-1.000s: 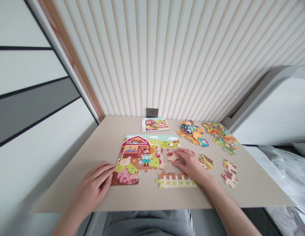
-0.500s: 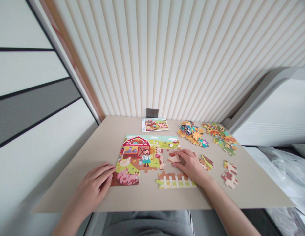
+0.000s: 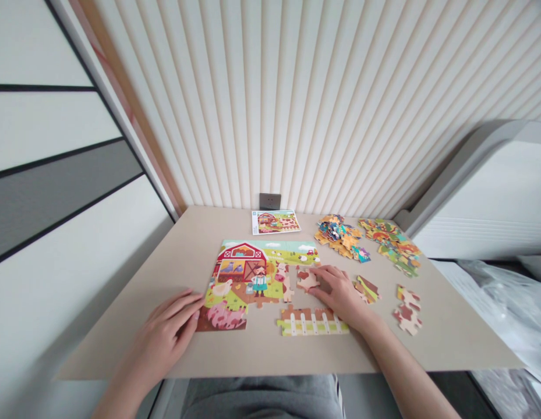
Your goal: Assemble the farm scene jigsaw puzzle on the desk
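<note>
A partly joined farm jigsaw puzzle (image 3: pixel 235 285), with a red barn, a farmer and a pink pig, lies flat on the table. My left hand (image 3: pixel 169 326) rests at its lower left edge, fingers stretched out and holding nothing. Between the thumb and fingers of my right hand (image 3: pixel 340 291) is a brown-and-white puzzle piece (image 3: pixel 307 279). This piece lies just right of the cow part, with a narrow gap between them. Below it is a separate joined strip with a white fence (image 3: pixel 311 322), partly covered at its right end by my right wrist.
Behind the puzzle lies a picture card (image 3: pixel 276 222), near a wall socket (image 3: pixel 270 201). A mixed heap of pieces (image 3: pixel 340 235) and another colourful group (image 3: pixel 392 241) are at the back right. Loose pieces (image 3: pixel 367 289) and cow-patterned pieces (image 3: pixel 407 311) lie right of my hand.
My right hand has slid the brown-and-white piece slightly left, closer to the cow part. The left hand stays where it was.
</note>
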`<control>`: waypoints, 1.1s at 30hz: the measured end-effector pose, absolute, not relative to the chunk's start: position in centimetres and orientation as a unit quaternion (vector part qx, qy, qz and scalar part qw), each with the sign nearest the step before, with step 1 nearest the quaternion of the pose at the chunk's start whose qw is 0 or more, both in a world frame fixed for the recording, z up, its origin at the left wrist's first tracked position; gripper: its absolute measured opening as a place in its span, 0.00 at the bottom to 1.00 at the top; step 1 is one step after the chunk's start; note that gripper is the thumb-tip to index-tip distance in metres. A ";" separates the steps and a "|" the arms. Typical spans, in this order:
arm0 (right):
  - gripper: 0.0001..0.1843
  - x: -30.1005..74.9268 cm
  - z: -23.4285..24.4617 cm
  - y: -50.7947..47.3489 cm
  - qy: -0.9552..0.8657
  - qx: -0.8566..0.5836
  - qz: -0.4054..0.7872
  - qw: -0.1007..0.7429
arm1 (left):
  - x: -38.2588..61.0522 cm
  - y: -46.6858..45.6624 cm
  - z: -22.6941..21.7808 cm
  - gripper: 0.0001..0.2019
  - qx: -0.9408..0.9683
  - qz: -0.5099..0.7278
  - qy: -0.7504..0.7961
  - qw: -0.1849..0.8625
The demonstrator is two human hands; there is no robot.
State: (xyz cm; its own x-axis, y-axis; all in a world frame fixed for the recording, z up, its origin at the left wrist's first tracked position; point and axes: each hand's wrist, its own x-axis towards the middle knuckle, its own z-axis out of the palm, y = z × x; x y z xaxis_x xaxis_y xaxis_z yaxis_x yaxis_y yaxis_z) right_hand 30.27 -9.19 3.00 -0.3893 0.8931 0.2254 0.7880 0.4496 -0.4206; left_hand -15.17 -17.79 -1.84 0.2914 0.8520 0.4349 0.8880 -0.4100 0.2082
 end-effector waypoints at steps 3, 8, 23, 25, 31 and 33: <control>0.23 30.7 2.9 -9.0 -0.822 -0.515 0.120 0.212 | -15.2 -17.7 -1.9 0.17 -0.803 -0.254 -0.538 0.034; 0.23 31.9 2.4 -8.4 -0.815 -0.526 0.108 0.218 | -15.3 -17.6 -2.1 0.17 -0.802 -0.258 -0.537 0.036; 0.22 32.6 2.5 -7.9 -0.809 -0.534 0.114 0.216 | -15.3 -17.7 -2.1 0.17 -0.803 -0.254 -0.538 0.039; 0.22 32.6 2.6 -8.0 -0.808 -0.536 0.111 0.218 | -15.4 -17.7 -2.2 0.17 -0.804 -0.254 -0.536 0.040; 0.23 32.9 2.6 -8.2 -0.804 -0.541 0.109 0.221 | -15.4 -17.8 -2.3 0.17 -0.806 -0.242 -0.539 0.042; 0.23 33.2 2.3 -8.1 -0.802 -0.545 0.103 0.224 | -15.4 -17.8 -2.3 0.17 -0.806 -0.241 -0.539 0.041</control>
